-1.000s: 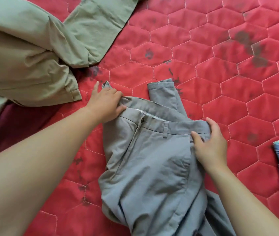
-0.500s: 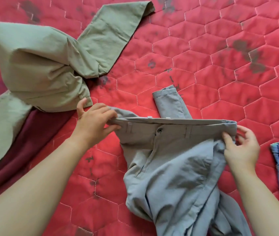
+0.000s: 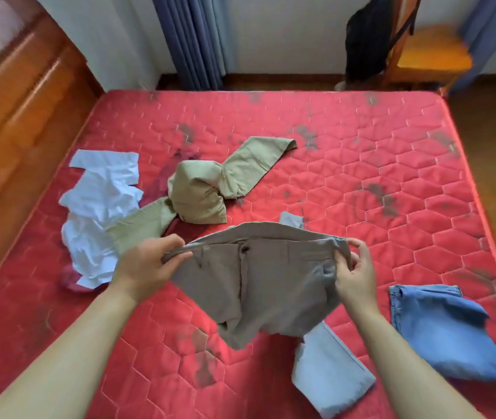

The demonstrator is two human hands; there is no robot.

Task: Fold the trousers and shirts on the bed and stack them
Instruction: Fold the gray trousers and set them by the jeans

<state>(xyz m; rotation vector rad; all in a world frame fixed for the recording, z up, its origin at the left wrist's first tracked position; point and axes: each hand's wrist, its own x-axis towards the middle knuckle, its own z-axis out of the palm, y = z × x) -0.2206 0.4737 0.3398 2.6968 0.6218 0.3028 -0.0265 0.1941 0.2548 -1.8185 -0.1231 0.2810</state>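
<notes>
Grey trousers (image 3: 258,276) now lifted off the bed (image 3: 392,207) by the waistband; a second ago they lay flat under both palms. Left hand (image 3: 146,267) fingers (image 3: 177,255) clamped on one waistband end, right hand (image 3: 355,273) on the other. Legs trail toward the near edge. Likely shaking out before the first fold. Khaki trousers (image 3: 204,195) and white shirt (image 3: 101,213) wait unfolded mid-bed toward the left edge, jeans (image 3: 440,325) at the right edge.

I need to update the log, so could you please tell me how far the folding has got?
Early on: no stack shows. Both hands, left and right, hold the grey trousers up by the waistband. The olive trousers, white shirt and blue jeans lie unfolded.
</notes>
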